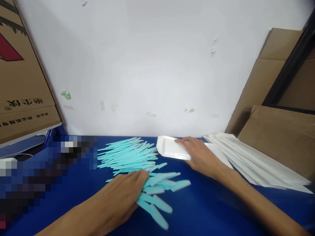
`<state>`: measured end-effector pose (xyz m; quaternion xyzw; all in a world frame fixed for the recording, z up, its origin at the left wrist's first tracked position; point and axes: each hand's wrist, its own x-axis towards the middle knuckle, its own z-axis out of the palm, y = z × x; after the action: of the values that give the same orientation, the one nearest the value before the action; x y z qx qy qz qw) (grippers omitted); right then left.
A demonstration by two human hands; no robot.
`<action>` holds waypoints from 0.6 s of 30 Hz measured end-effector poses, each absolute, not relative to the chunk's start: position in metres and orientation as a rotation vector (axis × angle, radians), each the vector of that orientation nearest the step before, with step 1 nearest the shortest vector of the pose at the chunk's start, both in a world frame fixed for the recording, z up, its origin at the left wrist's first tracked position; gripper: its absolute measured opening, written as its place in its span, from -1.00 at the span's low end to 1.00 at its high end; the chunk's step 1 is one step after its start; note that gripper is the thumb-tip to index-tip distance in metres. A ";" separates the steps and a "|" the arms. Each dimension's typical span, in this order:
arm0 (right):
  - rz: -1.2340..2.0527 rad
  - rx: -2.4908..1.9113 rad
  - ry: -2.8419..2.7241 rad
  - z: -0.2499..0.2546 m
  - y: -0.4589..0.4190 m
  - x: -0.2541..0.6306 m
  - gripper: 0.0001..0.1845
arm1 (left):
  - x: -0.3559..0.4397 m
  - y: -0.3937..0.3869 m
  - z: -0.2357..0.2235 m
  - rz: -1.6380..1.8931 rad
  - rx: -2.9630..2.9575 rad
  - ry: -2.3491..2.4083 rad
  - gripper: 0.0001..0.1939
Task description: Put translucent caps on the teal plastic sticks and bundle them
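Note:
My left hand (pixel 130 190) is closed around a bunch of teal eyebrow razors (pixel 157 186). Their wider blade ends fan out to the right, while the handles are hidden in my palm. Just behind it lies a pile of the same teal razors (pixel 128 154) on the blue table, most of them pointing the same way. My right hand (pixel 197 152) grips the right end of a small white padded envelope (pixel 172 148), its flap end turned left toward the pile. Part of my right hand's grip is hidden behind the envelope.
A fanned stack of white envelopes (pixel 256 160) lies at the right. Behind it lean brown cardboard pieces (pixel 283 141). A large printed carton (pixel 24 82) stands at the left, above a pixelated area. A scuffed white wall (pixel 147 65) closes off the back of the blue table (pixel 81 196).

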<state>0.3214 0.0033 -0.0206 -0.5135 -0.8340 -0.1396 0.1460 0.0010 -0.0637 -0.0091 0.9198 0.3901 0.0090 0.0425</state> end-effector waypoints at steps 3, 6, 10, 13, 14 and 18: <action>-0.415 -1.448 -2.396 -0.021 0.004 0.321 -0.36 | -0.002 -0.059 -0.006 0.087 2.684 1.317 -0.51; -0.409 -1.430 -2.305 -0.018 0.004 0.319 -0.37 | -0.004 -0.056 -0.008 0.101 2.631 1.460 -0.43; -0.246 -1.348 -1.903 -0.004 -0.005 0.309 -0.47 | -0.004 -0.059 -0.015 0.155 2.649 1.473 -0.43; -0.115 -1.252 -1.695 0.004 -0.020 0.292 -0.52 | 0.000 -0.065 -0.014 0.211 2.671 1.381 -0.46; -0.049 -1.222 -1.683 0.004 -0.027 0.285 -0.53 | 0.002 -0.066 -0.012 0.214 2.682 1.338 -0.48; 0.216 -1.017 -1.826 -0.003 -0.053 0.259 -0.48 | 0.009 -0.063 -0.017 0.227 2.726 1.159 -0.60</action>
<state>0.2585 -0.0527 -0.0035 -0.4198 -0.7541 0.0892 0.4971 0.0095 -0.0627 -0.0169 0.9143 0.3886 0.0761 0.0853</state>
